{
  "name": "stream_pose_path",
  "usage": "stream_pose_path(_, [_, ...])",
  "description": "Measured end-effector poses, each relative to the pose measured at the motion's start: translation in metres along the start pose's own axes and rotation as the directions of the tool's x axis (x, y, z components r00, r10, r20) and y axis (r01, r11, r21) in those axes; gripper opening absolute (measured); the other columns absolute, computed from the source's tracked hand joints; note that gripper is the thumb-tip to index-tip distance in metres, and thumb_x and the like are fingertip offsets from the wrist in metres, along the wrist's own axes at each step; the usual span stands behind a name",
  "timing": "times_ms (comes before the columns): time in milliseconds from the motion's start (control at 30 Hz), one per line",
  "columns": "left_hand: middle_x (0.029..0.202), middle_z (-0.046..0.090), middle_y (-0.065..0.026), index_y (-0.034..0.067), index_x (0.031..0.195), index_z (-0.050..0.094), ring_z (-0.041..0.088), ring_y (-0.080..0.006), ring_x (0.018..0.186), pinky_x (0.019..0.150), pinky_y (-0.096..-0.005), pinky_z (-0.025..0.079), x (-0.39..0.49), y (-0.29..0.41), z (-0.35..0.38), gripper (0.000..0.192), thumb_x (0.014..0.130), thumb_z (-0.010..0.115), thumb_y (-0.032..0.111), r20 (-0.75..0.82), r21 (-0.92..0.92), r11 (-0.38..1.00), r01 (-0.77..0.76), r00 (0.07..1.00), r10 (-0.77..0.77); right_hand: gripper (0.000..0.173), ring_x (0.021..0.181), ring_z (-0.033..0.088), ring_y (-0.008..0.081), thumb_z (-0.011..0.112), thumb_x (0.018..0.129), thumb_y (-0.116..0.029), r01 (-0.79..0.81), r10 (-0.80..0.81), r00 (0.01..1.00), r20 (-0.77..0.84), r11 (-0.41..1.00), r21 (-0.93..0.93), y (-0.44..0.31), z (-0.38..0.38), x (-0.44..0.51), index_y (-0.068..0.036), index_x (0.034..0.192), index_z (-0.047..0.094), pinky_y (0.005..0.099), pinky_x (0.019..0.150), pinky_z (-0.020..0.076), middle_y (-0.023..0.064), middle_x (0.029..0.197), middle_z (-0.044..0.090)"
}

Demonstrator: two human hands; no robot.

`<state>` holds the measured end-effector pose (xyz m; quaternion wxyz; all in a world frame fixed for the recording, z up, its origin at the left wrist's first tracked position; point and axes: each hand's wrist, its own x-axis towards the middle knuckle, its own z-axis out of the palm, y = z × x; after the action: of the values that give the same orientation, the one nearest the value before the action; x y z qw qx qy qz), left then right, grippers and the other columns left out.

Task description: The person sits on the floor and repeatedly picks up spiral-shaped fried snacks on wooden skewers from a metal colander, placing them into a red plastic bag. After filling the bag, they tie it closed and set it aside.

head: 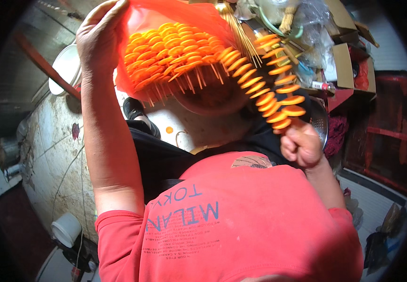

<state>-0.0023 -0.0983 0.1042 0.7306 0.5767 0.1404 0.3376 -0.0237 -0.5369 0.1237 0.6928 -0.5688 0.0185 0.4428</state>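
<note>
My left hand [99, 38] grips the edge of a thin red plastic bag [189, 10] at upper left. A stack of skewered round orange slices [171, 46], which look like carrot, fills the bag's opening, bare stick ends pointing towards me. In my right hand [304, 144], closed near their lower ends, are two skewers of the same slices [288, 88]. They fan apart and lean up to the left; the left one's upper end reaches the stack's right side, and I cannot tell whether they touch. Below the stack, a round basin [207, 105] is partly hidden.
Loose bamboo sticks [237, 30] lie beyond the bag. A pale green basin [298, 33], clear plastic wrap [318, 21] and an open cardboard box [344, 67] crowd the right. A metal colander [319, 123] stands beside my right hand. One orange slice [169, 130] lies on the tiled floor [58, 141].
</note>
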Motion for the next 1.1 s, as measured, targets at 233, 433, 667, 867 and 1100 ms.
stream_pose_path(233, [0.069, 0.055, 0.0046, 0.008, 0.093, 0.066, 0.044, -0.002, 0.054, 0.046, -0.0179, 0.033, -0.013, 0.012, 0.015, 0.012, 0.086, 0.067, 0.018, 0.015, 0.07, 0.998, 0.012, 1.0, -0.013, 0.021, 0.047, 0.042, 0.0064, 0.044, 0.097, -0.018, -0.128, 0.16, 0.967, 0.2, 0.978, -0.164, 0.017, 0.066, 0.087, -0.002, 0.103, 0.056, 0.0194, 0.044, 0.0362, -0.0001, 0.066, 0.048])
stream_pose_path(433, [0.078, 0.059, 0.0025, 0.006, 0.095, 0.067, 0.05, -0.0032, 0.063, 0.053, -0.0169, 0.038, -0.015, 0.02, 0.018, 0.013, 0.084, 0.068, 0.014, 0.1, 0.018, 0.992, -0.122, 0.988, 0.12, 0.021, 0.047, 0.046, 0.0108, 0.045, 0.097, -0.016, 0.007, 0.015, 0.995, 0.098, 0.977, -0.215, 0.027, 0.114, 0.138, -0.002, 0.106, 0.057, 0.0221, 0.044, 0.0372, 0.0025, 0.066, 0.053])
stream_pose_path(667, [0.078, 0.062, -0.0009, 0.004, 0.089, 0.067, 0.056, -0.008, 0.067, 0.058, -0.0208, 0.044, -0.012, 0.024, 0.017, 0.011, 0.084, 0.068, 0.012, 0.118, 0.06, 0.996, -0.07, 0.991, 0.062, 0.019, 0.047, 0.046, 0.0102, 0.045, 0.094, -0.018, 0.066, -0.06, 0.996, 0.062, 0.992, -0.11, 0.041, 0.149, 0.184, -0.007, 0.104, 0.055, 0.0226, 0.042, 0.0347, 0.0018, 0.071, 0.055])
stream_pose_path(867, [0.075, 0.063, -0.0009, 0.003, 0.088, 0.068, 0.056, -0.0068, 0.065, 0.056, -0.0202, 0.043, -0.013, 0.027, 0.021, 0.01, 0.084, 0.067, 0.013, 0.089, 0.091, 0.996, -0.019, 0.996, 0.011, 0.017, 0.051, 0.048, 0.0102, 0.044, 0.094, -0.019, -0.11, 0.119, 0.991, 0.061, 0.984, -0.137, 0.052, 0.153, 0.207, -0.009, 0.104, 0.054, 0.0223, 0.046, 0.037, 0.0002, 0.072, 0.055])
stream_pose_path(1100, [0.078, 0.065, -0.0026, 0.002, 0.089, 0.068, 0.057, -0.0076, 0.066, 0.058, -0.0199, 0.044, -0.012, 0.025, 0.022, 0.011, 0.085, 0.067, 0.012, 0.149, -0.003, 0.999, -0.042, 0.988, 0.042, 0.019, 0.058, 0.053, 0.0127, 0.047, 0.094, -0.021, -0.247, 0.261, 0.963, 0.063, 0.954, -0.171, 0.039, 0.152, 0.206, -0.009, 0.106, 0.055, 0.0243, 0.051, 0.0405, 0.0018, 0.075, 0.057])
